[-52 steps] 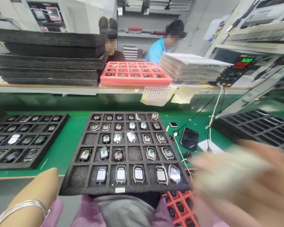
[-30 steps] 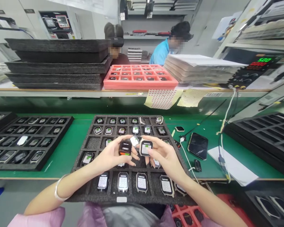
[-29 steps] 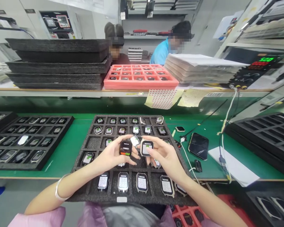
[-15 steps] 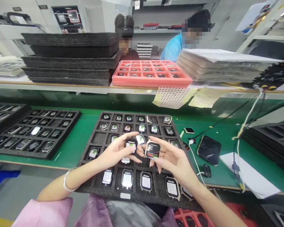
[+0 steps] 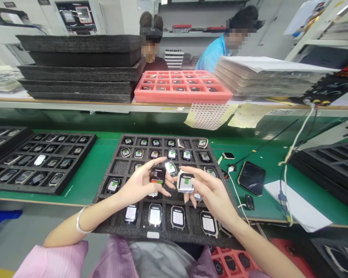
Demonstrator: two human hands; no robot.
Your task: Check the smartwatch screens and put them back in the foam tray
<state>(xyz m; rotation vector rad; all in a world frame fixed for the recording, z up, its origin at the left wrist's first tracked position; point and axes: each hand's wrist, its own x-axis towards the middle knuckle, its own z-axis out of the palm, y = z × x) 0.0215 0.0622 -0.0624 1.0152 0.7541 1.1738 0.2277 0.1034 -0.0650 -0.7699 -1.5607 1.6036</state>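
The left hand (image 5: 142, 184) pinches a dark-backed smartwatch (image 5: 158, 175) and the right hand (image 5: 211, 195) a pale-framed smartwatch (image 5: 186, 182), fingers half-curled, over a foam tray (image 5: 110, 227) at six o'clock, its cells mostly filled, few empty.

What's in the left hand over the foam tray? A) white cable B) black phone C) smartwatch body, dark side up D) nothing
C: the left hand pinches a smartwatch body, dark side up, above the black foam tray; the right hand holds a second smartwatch.
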